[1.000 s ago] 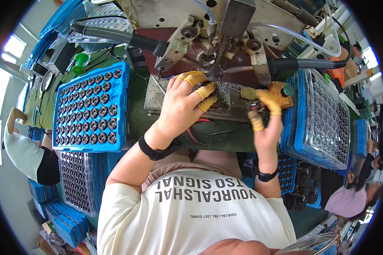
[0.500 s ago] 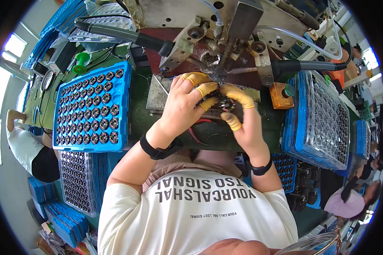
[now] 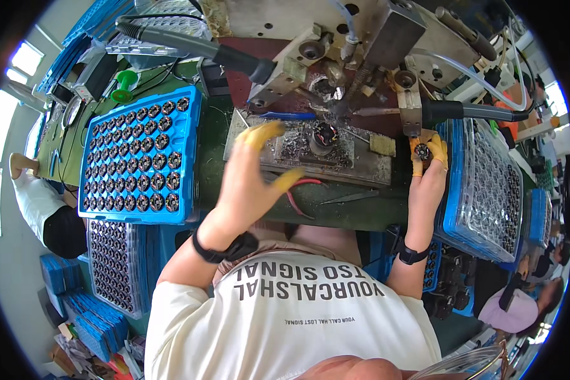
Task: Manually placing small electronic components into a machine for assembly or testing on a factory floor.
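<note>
One round part (image 3: 325, 134) already sits on the metal block (image 3: 367, 166), the right hand (image 3: 429, 172) pinches another one (image 3: 422, 151), and the left hand (image 3: 244, 177), spread wide, holds nothing.

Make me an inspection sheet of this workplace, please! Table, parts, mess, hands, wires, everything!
Surface: green table, metal base on it.
Job's things: one round part on the base, another in the right hand.
Clutter: small scraps, red-handled tool, slim blue tool.
Hands: left hand open, nothing seen in it; right hand gripping its part.
Cables: dark cable upper left, pale hose upper middle.
Surroundings: blue tray of round parts left, stacked trays right, another person far left.
</note>
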The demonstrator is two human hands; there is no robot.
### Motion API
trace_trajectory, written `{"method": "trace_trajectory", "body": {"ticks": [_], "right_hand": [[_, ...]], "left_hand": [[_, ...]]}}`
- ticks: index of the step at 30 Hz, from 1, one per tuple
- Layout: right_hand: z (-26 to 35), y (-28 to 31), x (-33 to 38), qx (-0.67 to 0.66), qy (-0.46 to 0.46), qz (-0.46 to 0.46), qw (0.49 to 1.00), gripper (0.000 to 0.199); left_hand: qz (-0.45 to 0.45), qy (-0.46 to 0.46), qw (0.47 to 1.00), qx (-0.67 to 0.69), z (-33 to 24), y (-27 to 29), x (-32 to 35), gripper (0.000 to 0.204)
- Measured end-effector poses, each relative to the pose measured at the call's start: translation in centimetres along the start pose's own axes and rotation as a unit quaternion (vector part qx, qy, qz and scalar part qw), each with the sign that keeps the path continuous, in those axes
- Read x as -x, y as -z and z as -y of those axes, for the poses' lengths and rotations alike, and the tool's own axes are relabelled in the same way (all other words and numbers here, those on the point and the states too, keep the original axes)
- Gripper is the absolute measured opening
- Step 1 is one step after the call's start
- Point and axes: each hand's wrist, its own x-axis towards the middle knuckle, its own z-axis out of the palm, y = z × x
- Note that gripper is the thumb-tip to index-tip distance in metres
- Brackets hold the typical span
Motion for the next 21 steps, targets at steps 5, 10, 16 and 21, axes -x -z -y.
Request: {"method": "trace_trajectory", "body": {"ticks": [5, 10, 16, 21], "right_hand": [[0.4, 1.1, -0.1, -0.057, -0.045, 0.034, 0.997, 0.034], [5.2, 4.3, 1.6, -0.246, -0.040, -0.011, 0.968, 0.043], [8.4, 5.5, 3.2, -0.238, 0.089, -0.012, 0.967, 0.048], [9.0, 5.9, 3.6, -0.248, 0.104, 0.004, 0.963, 0.050]], "left_hand": [[-0.007, 0.092, 0.984, -0.154, 1.5, 7.7, 3.2, 0.026], [-0.051, 0.092, 0.917, -0.385, 7.3, 14.1, 7.8, 0.029], [-0.017, 0.114, 0.922, -0.370, 9.6, 14.3, 8.5, 0.034], [0.000, 0.103, 0.918, -0.384, 9.6, 14.4, 8.4, 0.033]]}}
